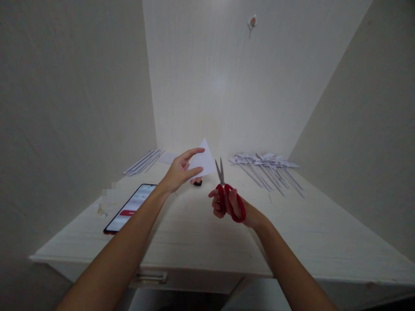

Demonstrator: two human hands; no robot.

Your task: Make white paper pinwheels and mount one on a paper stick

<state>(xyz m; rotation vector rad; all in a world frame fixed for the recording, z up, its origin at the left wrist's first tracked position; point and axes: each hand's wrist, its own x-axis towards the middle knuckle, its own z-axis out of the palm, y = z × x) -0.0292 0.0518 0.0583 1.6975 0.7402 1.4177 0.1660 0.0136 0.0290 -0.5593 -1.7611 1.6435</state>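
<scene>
My left hand (180, 171) pinches a white folded paper triangle (204, 162) and holds it up above the white desk (201, 233). My right hand (228, 206) grips red-handled scissors (226, 194) with fingers through the loops. The blades point up, slightly apart, right beside the triangle's lower right edge.
A smartphone (129, 209) with a lit screen lies at the left. Rolled paper sticks (144, 161) lie at the back left. A pile of several paper pinwheels on sticks (267, 168) lies at the back right. A small pink and black object (197, 182) sits under the paper. Walls enclose three sides.
</scene>
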